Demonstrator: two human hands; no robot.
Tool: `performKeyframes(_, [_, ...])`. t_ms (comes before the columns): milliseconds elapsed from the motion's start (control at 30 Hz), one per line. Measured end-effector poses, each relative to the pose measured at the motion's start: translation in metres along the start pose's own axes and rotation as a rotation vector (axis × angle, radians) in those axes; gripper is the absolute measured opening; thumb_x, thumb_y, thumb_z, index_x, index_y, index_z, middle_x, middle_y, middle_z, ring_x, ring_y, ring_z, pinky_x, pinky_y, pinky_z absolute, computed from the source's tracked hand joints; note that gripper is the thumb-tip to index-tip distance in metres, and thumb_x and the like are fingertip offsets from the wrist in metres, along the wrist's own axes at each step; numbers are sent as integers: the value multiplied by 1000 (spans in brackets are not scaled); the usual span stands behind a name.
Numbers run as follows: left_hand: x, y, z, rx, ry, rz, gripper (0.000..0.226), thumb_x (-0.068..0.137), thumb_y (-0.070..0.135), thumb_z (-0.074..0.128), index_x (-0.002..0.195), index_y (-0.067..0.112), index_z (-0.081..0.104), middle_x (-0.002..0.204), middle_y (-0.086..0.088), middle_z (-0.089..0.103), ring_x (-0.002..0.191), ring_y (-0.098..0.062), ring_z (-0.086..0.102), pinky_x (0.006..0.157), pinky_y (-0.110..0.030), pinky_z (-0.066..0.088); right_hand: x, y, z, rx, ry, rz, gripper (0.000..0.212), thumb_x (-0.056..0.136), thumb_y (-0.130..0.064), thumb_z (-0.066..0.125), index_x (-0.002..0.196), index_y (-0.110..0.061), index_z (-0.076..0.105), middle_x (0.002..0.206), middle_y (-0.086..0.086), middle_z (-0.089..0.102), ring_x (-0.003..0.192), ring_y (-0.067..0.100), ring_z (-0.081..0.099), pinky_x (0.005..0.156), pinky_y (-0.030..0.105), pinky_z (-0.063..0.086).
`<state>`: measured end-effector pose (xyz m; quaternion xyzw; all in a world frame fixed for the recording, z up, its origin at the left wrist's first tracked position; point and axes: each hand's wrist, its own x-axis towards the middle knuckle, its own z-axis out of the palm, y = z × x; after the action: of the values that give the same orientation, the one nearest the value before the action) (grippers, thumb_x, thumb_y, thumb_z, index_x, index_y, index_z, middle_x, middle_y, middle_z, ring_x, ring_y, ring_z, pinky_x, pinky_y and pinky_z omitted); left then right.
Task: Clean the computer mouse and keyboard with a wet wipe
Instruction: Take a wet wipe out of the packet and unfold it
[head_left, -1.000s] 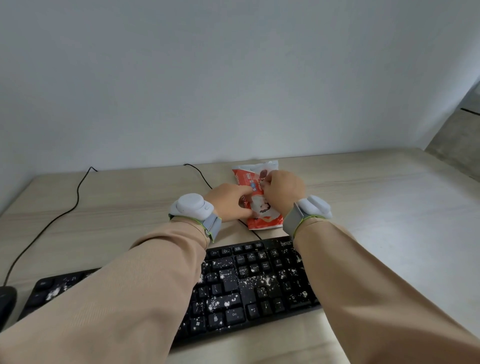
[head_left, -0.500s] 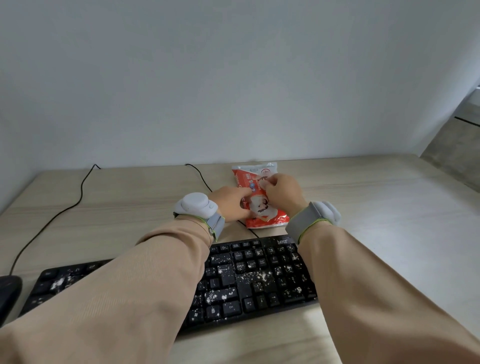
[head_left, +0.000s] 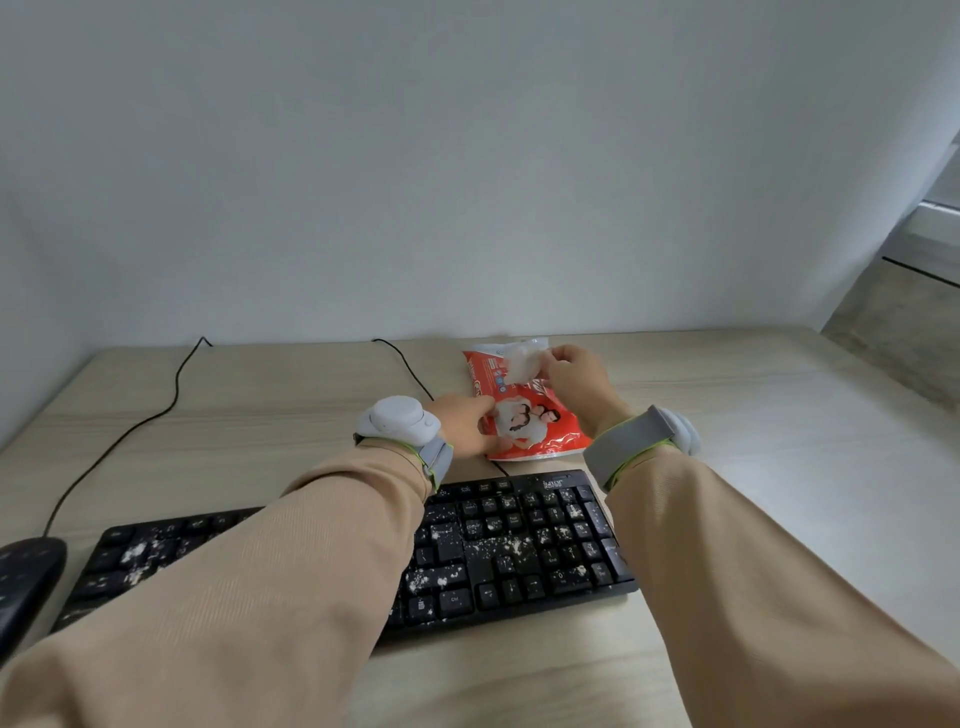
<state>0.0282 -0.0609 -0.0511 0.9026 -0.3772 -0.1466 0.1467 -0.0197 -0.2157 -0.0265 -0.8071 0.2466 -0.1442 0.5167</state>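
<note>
A red and white wet-wipe pack (head_left: 540, 421) lies on the desk behind the keyboard. My left hand (head_left: 467, 423) presses on the pack's left edge and holds it down. My right hand (head_left: 574, 382) pinches a white wet wipe (head_left: 522, 366) and holds it just above the pack's far end. The black keyboard (head_left: 519, 545) lies across the near desk, speckled with white crumbs, its left half hidden under my left sleeve. A black mouse (head_left: 26, 582) sits at the far left edge, partly cut off.
Two black cables (head_left: 171, 400) run from the mouse and keyboard toward the white wall at the back. The light wooden desk (head_left: 779, 467) stretches to the right. A grey ledge (head_left: 909, 312) rises at the far right.
My right hand has lifted up and back, drawing a white wipe out of the pack. My left hand has slid to the pack's left edge.
</note>
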Motion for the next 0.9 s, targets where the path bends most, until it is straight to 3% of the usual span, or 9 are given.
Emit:
performKeyframes(167, [-14, 10, 0, -41, -4, 28, 52, 93, 48, 52, 130, 12, 53, 129, -9, 58, 115, -27, 54, 90, -27, 39, -8, -6, -9, 93, 25, -23, 17, 94, -22, 44, 89, -18, 59, 100, 5, 66, 100, 22, 62, 92, 38, 50])
performKeyframes(300, [-22, 17, 4, -24, 53, -105, 53, 92, 52, 48, 125, 11, 56, 122, -11, 62, 112, -27, 57, 94, -33, 43, -15, -21, -17, 177, 46, -56, 19, 98, -23, 40, 89, -21, 57, 107, 9, 67, 102, 22, 63, 74, 26, 45])
performKeyframes(400, [-28, 25, 1, -137, 13, -37, 47, 96, 43, 48, 129, 10, 52, 130, -14, 56, 117, -28, 52, 84, -22, 36, -21, -31, -23, 192, 45, -92, 18, 99, -23, 40, 93, -19, 57, 107, 7, 66, 96, 19, 61, 68, 22, 44])
performKeyframes(467, [-33, 29, -5, -158, 26, -7, 38, 98, 45, 41, 121, 19, 56, 128, -10, 58, 110, -24, 53, 75, -13, 34, -27, -38, -27, 215, 49, -112, 19, 99, -22, 39, 100, -15, 56, 107, 8, 65, 93, 18, 60, 71, 24, 47])
performKeyframes(500, [-34, 29, -9, -173, 45, -11, 37, 99, 47, 36, 114, 21, 57, 125, -9, 60, 106, -22, 54, 78, -11, 36, -28, -39, -27, 221, 46, -110, 20, 100, -22, 37, 102, -14, 55, 108, 9, 65, 94, 19, 60, 74, 27, 49])
performKeyframes(567, [-37, 28, -16, -241, 120, -60, 46, 101, 44, 31, 114, 11, 61, 120, -12, 62, 109, -28, 55, 91, -26, 42, -35, -42, -28, 243, 27, -101, 22, 101, -21, 34, 109, -12, 52, 111, 11, 62, 99, 24, 61, 78, 31, 52])
performKeyframes(700, [-46, 29, -33, -453, 329, -124, 36, 97, 18, 32, 103, -3, 62, 103, -19, 65, 98, -31, 59, 84, -36, 45, -49, -47, -28, 290, 6, -115, 20, 100, -20, 33, 106, -13, 51, 106, 9, 60, 88, 20, 59, 66, 28, 48])
performKeyframes(833, [-62, 35, -49, -740, 392, -101, 34, 96, 28, 39, 99, 8, 66, 90, -6, 65, 81, -22, 59, 67, -29, 42, -65, -56, -24, 334, -62, -154, 15, 95, -18, 42, 86, -16, 53, 86, -2, 60, 69, 12, 57, 59, 25, 40])
performKeyframes(900, [-72, 38, -57, -855, 387, -107, 37, 96, 44, 40, 103, 16, 62, 94, -2, 65, 83, -19, 62, 72, -31, 45, -76, -61, -20, 319, -114, -189, 16, 92, -19, 45, 81, -17, 57, 80, -5, 61, 71, 11, 58, 60, 24, 42])
